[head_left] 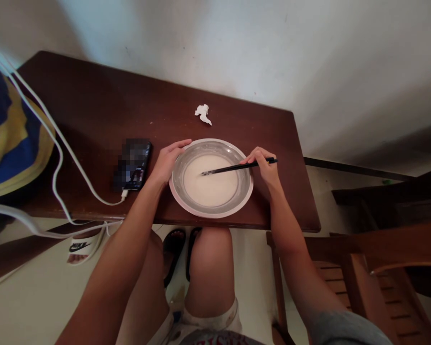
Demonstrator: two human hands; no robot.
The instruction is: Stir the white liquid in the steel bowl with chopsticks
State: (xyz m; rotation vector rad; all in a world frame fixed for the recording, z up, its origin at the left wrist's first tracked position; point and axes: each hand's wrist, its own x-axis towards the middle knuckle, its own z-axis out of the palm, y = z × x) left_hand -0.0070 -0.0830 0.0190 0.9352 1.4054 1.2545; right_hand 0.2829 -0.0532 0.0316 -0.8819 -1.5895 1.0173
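Observation:
A round metal bowl [179, 191] stands near the front edge of the dark wooden table, with a smooth whitish liquid [211, 189] in it. My left hand [169, 160] grips the bowl's left rim, fingers along the outer edge. Above the right rim, my right hand [264, 165] is closed around a pair of black chopsticks [233, 168]. Their tips, coated with white, dip into the liquid left of its middle. The lower ends of the chopsticks lie close together.
Left of the bowl a phone [132, 165] lies on the table [93, 105], plugged into a white cable [89, 184]. A crumpled tissue [203, 114] sits behind the bowl. A wooden chair [359, 282] stands at right. At far left is a striped blue and yellow cloth [12, 129].

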